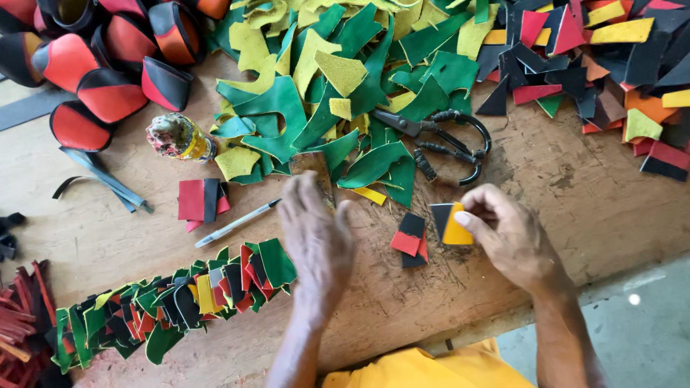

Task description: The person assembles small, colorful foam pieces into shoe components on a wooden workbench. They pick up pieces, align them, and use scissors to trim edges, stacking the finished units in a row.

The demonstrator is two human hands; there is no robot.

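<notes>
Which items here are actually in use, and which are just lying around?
In use:
- right hand pinching a yellow-and-black piece
- left hand over a brown tool
- red-and-black pieces

Lying about:
- scissors
- pen
- green and yellow scraps
- chained strip

Black scissors lie by a heap of green and yellow scraps. A pen rests near a glue bottle, with red-and-black pouches stacked on the wooden table
</notes>
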